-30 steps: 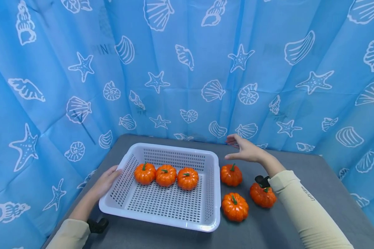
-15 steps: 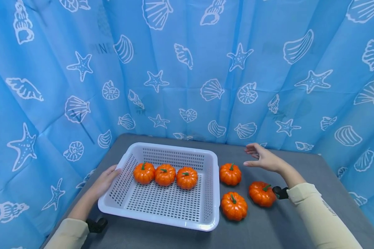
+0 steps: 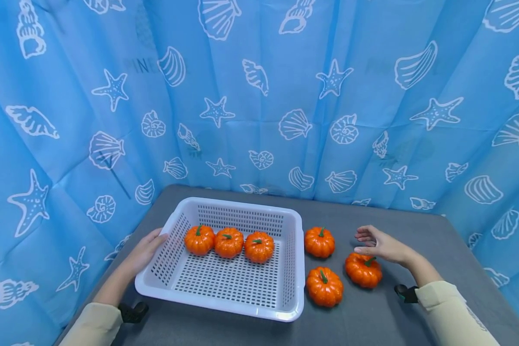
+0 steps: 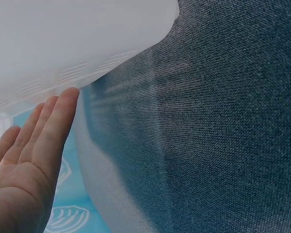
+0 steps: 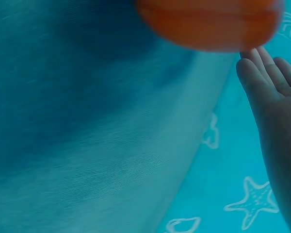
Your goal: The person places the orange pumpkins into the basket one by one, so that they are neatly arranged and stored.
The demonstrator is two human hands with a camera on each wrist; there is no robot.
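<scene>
White plastic forms the basket that, in the head view, stands by the left edge of the surface, 3 orange pumpkins lined up inside. Your left hand rests at the basket's left rim. 3 loose pumpkins lie right of the basket; your right hand, relaxed and holding nothing, hangs above the loose pumpkin nearest the surface's right edge. In your left wrist view, straight fingers reach the basket's outer side. In your right wrist view, fingertips lie just beside that pumpkin; contact you cannot tell.
</scene>
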